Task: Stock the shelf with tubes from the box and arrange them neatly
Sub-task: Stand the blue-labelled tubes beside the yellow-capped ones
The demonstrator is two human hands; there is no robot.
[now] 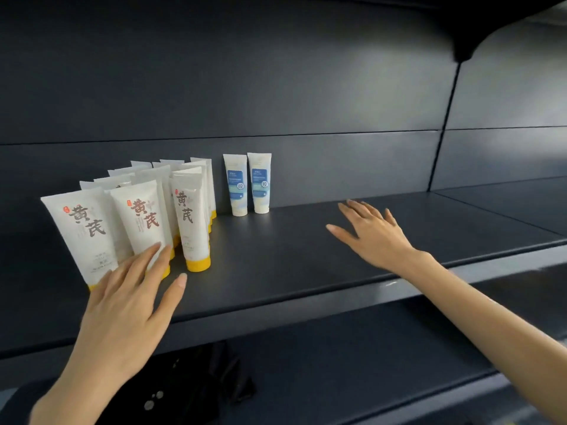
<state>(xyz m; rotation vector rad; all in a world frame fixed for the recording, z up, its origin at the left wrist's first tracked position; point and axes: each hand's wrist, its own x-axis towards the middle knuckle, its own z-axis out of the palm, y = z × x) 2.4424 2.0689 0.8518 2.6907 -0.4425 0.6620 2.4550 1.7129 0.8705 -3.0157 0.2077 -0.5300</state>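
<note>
Lots of yellow-cap tubes [190, 219] stand at the left of the shelf [306, 250], two blue tubes [247, 184] behind. Your left hand [129, 299] touches the front tubes, fingers spread; your right hand [372, 233] is flat, holding nothing. The right side needs filling. No box shows.

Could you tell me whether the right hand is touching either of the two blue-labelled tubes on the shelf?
Apart. The head view shows the right hand open, with bare dark shelf between its fingertips and the two blue-labelled tubes, which stand upright near the back wall.
</note>
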